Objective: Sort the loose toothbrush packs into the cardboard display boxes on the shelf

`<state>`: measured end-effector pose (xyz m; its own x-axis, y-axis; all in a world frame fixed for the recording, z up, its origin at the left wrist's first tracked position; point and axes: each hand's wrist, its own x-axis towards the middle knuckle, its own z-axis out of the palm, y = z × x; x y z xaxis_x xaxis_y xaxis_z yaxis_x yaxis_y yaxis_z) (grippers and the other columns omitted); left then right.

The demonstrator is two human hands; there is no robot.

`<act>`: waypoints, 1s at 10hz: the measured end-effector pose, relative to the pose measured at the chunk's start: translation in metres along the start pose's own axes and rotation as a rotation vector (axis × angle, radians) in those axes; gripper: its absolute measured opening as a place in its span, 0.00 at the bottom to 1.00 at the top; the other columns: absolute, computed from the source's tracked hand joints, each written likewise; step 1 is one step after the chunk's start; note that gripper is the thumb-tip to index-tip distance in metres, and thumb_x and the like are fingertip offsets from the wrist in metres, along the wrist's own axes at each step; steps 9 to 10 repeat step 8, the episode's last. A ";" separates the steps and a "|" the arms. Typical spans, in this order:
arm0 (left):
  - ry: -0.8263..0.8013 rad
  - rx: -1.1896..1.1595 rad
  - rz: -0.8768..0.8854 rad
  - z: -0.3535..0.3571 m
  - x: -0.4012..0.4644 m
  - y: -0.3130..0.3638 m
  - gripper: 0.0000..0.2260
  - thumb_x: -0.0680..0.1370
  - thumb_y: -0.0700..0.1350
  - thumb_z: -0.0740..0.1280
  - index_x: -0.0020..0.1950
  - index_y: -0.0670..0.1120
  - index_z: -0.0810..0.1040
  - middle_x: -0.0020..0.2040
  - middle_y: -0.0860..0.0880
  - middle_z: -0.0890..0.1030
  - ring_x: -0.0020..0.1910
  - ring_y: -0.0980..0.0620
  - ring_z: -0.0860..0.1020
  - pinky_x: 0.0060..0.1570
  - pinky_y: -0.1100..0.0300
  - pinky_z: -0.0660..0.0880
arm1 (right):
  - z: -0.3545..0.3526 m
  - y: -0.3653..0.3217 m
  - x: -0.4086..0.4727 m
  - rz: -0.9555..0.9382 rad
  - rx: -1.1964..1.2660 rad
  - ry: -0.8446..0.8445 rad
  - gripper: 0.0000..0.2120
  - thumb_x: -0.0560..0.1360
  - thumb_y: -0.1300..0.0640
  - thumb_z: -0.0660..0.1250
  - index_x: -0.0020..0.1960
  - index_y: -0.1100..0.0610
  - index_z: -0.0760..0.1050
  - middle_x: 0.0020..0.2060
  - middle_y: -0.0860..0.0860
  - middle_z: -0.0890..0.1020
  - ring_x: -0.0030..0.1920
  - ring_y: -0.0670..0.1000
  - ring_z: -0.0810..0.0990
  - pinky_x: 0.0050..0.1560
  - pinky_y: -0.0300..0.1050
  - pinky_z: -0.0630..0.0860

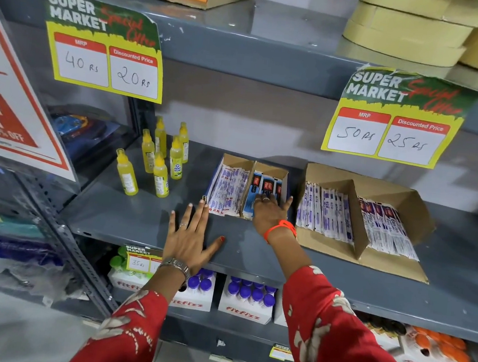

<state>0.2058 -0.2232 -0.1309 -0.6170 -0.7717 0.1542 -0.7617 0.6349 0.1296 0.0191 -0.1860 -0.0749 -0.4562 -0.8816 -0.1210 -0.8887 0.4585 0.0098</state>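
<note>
- While no loose pack lies on the shelf (146, 224), all toothbrush packs (323, 212) seem filed in two display boxes: big box (389, 183) toward the right end, small box (258, 165) mid-shelf.
- Packs look light, flat, slippery film; probably best pinched at the long edges.
- Right hand (270, 210) fingers curled onto dark packs (266, 186) in small box; grip unclear.
- Left hand (189, 240) splayed flat at front edge, empty.

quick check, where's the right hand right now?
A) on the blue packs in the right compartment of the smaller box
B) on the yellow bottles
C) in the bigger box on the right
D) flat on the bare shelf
A: the right hand has its fingertips on the blue toothbrush packs in the right compartment of the smaller cardboard box; it is the left hand that lies flat on the shelf.
</note>
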 end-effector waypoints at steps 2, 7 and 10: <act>-0.004 0.011 0.002 0.000 -0.001 -0.001 0.42 0.65 0.70 0.26 0.72 0.47 0.36 0.76 0.49 0.44 0.74 0.46 0.46 0.69 0.42 0.39 | -0.006 0.000 -0.002 -0.007 0.018 0.019 0.27 0.75 0.65 0.57 0.73 0.60 0.58 0.72 0.56 0.65 0.74 0.57 0.56 0.68 0.77 0.41; 0.048 0.094 0.025 -0.009 -0.011 0.009 0.33 0.74 0.62 0.39 0.74 0.43 0.45 0.76 0.46 0.46 0.74 0.47 0.48 0.70 0.42 0.39 | -0.002 0.032 -0.074 0.032 0.184 0.304 0.26 0.78 0.62 0.53 0.75 0.59 0.53 0.75 0.55 0.59 0.76 0.55 0.52 0.69 0.73 0.44; 0.073 0.047 0.055 -0.013 -0.021 0.027 0.31 0.77 0.60 0.46 0.73 0.43 0.46 0.76 0.45 0.48 0.74 0.48 0.47 0.69 0.43 0.36 | 0.004 0.042 -0.095 0.039 0.176 0.329 0.25 0.78 0.60 0.52 0.74 0.58 0.55 0.75 0.53 0.61 0.76 0.54 0.53 0.70 0.73 0.47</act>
